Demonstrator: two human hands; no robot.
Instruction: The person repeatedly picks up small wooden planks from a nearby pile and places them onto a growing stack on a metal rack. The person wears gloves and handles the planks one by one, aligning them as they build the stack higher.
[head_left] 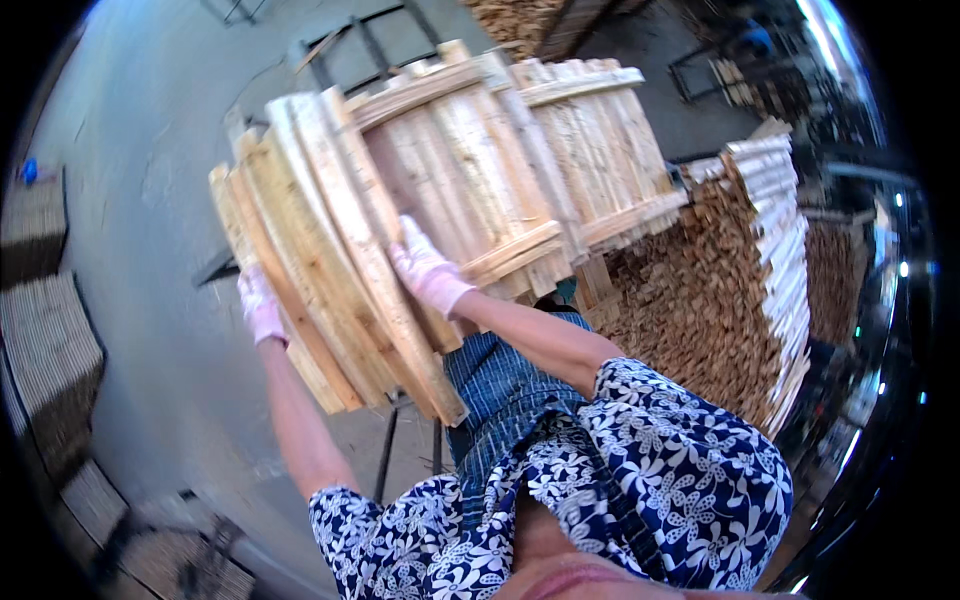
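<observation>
Several loose wooden boards (318, 250) lie side by side in front of me, slightly fanned and slanting. My left hand (262, 305), in a pale pink glove, grips their outer left edge. Gloved the same way, my right hand (428, 272) holds the boards along their right side, its fingers closed over an edge. Just right of that hand is a slatted wooden panel (450, 165) with crosspieces near its top and bottom. Another slatted panel (590, 135) adjoins it farther right. The boards hide part of the fingers of both hands.
Dark metal legs (386, 450) show below the boards, and a dark metal frame (372, 45) stands beyond them. A tall stack of cut wood (700, 290) rises at the right. More stacked slats (50, 345) line the left side of the grey floor (150, 250).
</observation>
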